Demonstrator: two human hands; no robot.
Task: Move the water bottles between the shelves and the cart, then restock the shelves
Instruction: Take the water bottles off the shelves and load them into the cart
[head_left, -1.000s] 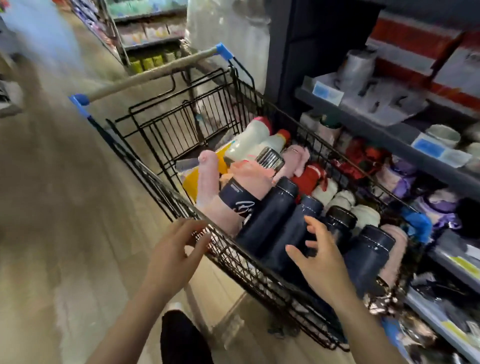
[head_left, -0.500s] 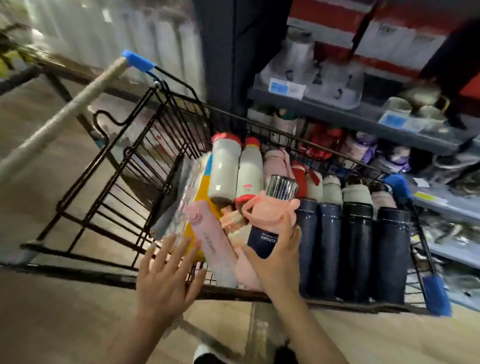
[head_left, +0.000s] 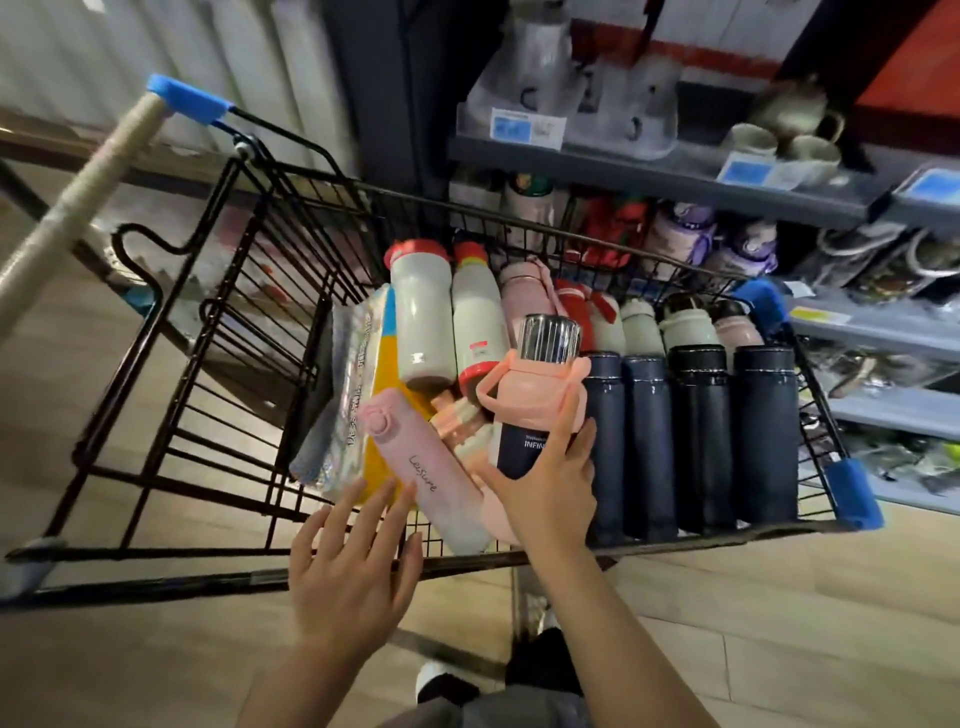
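At centre frame, inside the black wire shopping cart (head_left: 218, 322), the right hand (head_left: 548, 499) wraps a pink bottle with a dark navy label (head_left: 530, 415), thumb on its left side and fingers curled up its right; the bottle has a ribbed silver cap and a loop handle, and its printing reads partly "INFIN". Lower left of it, the left hand (head_left: 350, 577) hovers over the cart's near rim with fingers spread wide and nothing in it, fingertips just beside a slim pale pink flask (head_left: 431, 478) lying tilted and marked with cursive script. Right of the held bottle, four dark navy flasks (head_left: 696, 441) lie side by side, touching. Behind them sits a row of smaller bottles in white, pink and red, and toward the upper middle two white bottles with red caps (head_left: 447, 322) lie lengthwise. A yellow and clear plastic packet (head_left: 358, 395) leans against the folded child-seat flap at the left of the basket. Across the upper right, grey store shelves (head_left: 675, 171) carry mugs, blue price tags and more bottles, close behind the cart's far rim. Wood-look flooring (head_left: 779, 623) fills the bottom of the frame, and the cart's handle with its blue end cap runs off the upper left.
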